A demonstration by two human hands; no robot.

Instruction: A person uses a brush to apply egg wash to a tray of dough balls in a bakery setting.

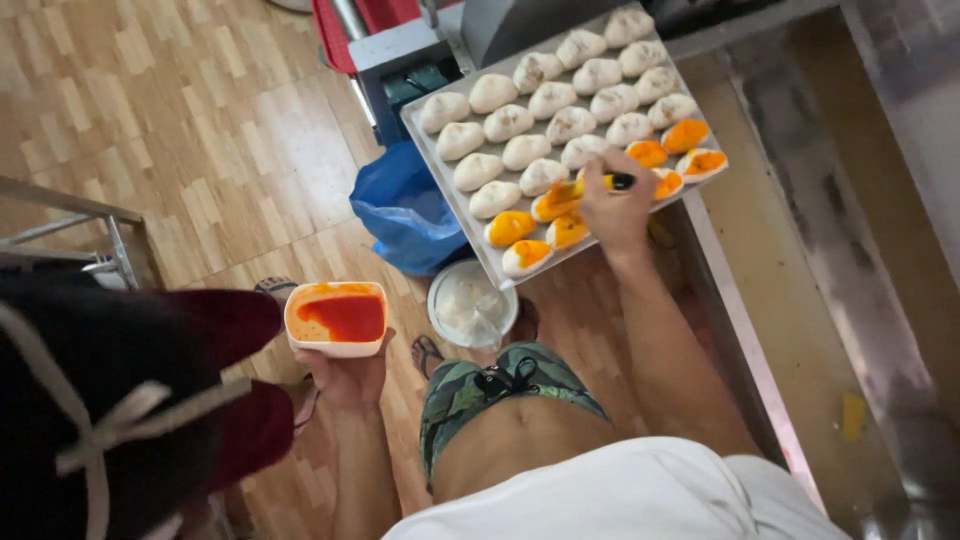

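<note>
Step in hand, as it looks: glazing raw dough pieces with orange wash, roughly a third of the tray done.

Right hand [615, 205] is closed around a brush [590, 185] with a yellow and black handle, bristle end down on a bun in the near rows of the baking tray [440, 165]. Left hand [345, 375] is cupped under a small white square tub of orange-red wash [338, 317], gripping it from below, held well clear of the tray at waist level over the wooden floor [180, 120].

The tray is a flat metal sheet resting on the edge of the steel counter [800, 330], tilted diagonally in view. Unglazed buns [545, 100] are pale white, oval and matte, sitting in neat rows and filling the far part of the tray. Glazed buns [510, 228] along the near edge and right corner are shiny orange-yellow on top, with white rims showing at the base.

Next move likely calls for a fresh dip in the tub, then light, even strokes on the nearest white row without flooding the tray.

Around: blue plastic bag [405, 205] on the floor below the tray, and a round clear container [472, 303] with whitish contents beside it. A second person in dark red shorts [230, 380] stands at left.
</note>
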